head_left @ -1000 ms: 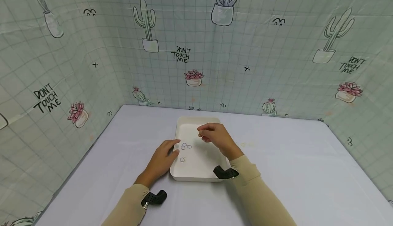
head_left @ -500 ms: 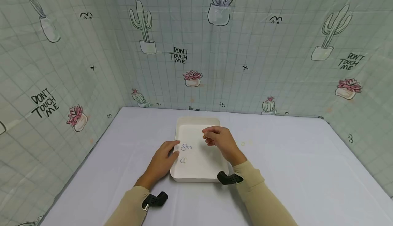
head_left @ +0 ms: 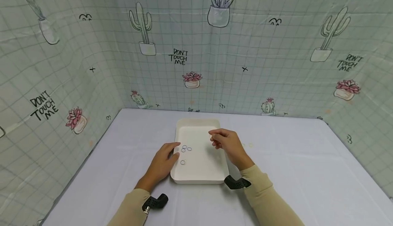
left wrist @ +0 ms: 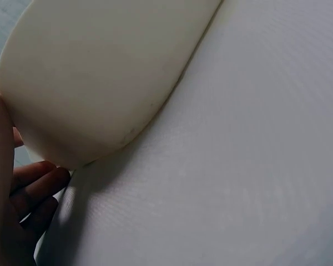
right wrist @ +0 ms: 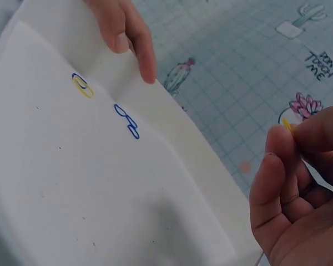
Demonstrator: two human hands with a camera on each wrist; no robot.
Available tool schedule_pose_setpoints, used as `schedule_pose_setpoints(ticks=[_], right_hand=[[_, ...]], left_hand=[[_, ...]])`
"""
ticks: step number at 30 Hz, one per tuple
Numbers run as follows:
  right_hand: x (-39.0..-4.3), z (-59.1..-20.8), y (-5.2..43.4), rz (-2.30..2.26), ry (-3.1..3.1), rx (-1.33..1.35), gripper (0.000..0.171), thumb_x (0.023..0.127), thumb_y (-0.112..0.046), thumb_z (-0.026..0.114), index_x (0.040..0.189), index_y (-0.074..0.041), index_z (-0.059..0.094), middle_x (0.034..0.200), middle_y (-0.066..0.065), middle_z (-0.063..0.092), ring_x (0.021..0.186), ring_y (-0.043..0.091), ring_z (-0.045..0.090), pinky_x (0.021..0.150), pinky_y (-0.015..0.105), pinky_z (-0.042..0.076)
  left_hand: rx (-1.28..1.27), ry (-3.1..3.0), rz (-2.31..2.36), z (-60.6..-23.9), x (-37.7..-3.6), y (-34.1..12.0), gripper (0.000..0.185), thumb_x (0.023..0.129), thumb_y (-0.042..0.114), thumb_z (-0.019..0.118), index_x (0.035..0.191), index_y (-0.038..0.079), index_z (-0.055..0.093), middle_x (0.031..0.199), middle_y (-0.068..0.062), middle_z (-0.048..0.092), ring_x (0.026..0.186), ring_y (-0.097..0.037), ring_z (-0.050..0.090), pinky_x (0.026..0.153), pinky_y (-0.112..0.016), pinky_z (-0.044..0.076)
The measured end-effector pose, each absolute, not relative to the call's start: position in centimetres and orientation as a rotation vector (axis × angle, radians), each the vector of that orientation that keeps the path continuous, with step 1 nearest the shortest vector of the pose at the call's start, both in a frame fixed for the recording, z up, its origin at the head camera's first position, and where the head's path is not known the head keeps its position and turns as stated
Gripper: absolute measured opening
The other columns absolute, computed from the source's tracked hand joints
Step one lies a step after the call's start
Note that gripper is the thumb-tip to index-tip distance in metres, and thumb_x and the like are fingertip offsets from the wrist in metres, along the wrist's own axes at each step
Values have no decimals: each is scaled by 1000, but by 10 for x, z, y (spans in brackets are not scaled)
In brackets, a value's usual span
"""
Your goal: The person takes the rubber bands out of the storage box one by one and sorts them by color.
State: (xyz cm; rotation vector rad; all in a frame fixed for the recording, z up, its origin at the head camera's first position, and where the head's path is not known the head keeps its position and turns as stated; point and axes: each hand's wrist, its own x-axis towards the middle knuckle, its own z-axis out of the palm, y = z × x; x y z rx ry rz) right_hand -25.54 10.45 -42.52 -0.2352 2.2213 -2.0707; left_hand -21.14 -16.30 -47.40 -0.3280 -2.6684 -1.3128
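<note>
A white rectangular tray (head_left: 201,171) lies on the table. My left hand (head_left: 162,161) holds its left side, with thumb and forefinger over the rim; in the left wrist view, the other fingers (left wrist: 41,183) touch the outer wall. Over the tray's right side, my right hand (head_left: 228,146) pinches a small yellow rubber band (right wrist: 287,125) between thumb and forefinger. Three blue rubber bands (right wrist: 126,121) lie grouped inside the tray by the left wall. Nearer the front, another blue band overlaps a yellow rubber band (right wrist: 84,88).
Thin yellow rubber bands (head_left: 250,145) lie on the white tabletop (head_left: 301,171) just right of the tray, partly behind my right hand. A grid-patterned cloth (head_left: 227,55) with cactus drawings hangs behind and at both sides of the table.
My right hand has moved right, from the tray's middle to its right side, still pinching the yellow band. My left hand stays on the left rim. The bands in the tray lie unchanged.
</note>
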Motion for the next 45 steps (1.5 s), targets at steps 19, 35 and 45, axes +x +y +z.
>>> schedule_pose_setpoints(ticks=[19,35,45], right_hand=[[-242,-432,159,-2059,2252,-71,37,101,-15,61,125,13,61,102,16,66,83,17,64,76,28,58],[-246,-433,201,-2110,2236,10,41,102,-16,59,129,15,56,104,14,65,83,12,64,78,26,57],[-250,-429,219,-2175,2205,49,43,102,-17,60,132,14,53,99,6,67,83,11,65,78,25,57]], left_hand=[[-354,-2699,-1324,-477,-209,-159,41,100,21,59,141,16,59,138,-5,55,136,-25,46,112,-50,35],[-299,-2707,-1321,-476,-206,-162,42,100,22,60,142,15,58,140,-7,54,137,-27,45,113,-51,34],[-324,-2701,-1308,-472,-207,-161,42,100,21,59,142,15,58,140,-8,54,137,-28,45,112,-52,34]])
